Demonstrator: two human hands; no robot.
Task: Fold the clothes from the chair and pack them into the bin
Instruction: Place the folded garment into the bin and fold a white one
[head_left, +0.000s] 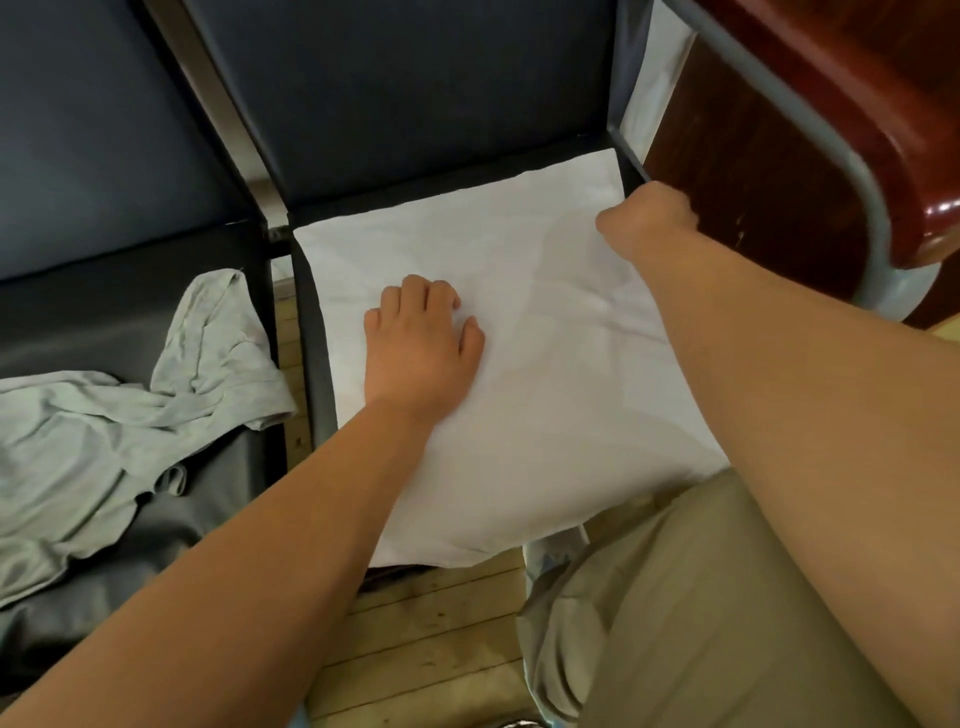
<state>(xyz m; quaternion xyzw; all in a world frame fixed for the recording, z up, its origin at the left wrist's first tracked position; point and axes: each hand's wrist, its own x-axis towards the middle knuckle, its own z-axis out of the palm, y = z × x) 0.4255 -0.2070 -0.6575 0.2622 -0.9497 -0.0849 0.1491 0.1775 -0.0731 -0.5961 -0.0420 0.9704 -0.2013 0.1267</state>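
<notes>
Closest to my camera are the two bare forearms and, low on the right, a leg in khaki trousers (675, 623) above the wooden floor (441, 623). Beyond them I see the white garment (545, 374), which lies spread flat and almost square on the dark seat of the chair (310, 332). It covers nearly the whole seat, and its near edge hangs a little over the front.

My left hand (421, 353) rests palm down on the left part of this garment. Its fingers (441, 291) are slightly bent and a little apart, and they press the cloth without holding anything. My right hand (649, 218) is at the far right edge of the same garment. Its fingers are curled in and they seem to grip that edge, though the fingertips are hidden behind the hand.

On the next seat (104, 322) to the left lies a grey-green garment (93, 447), crumpled and unfolded, well apart from both hands. At the right stands a piece of red-brown wooden furniture (753, 171).
</notes>
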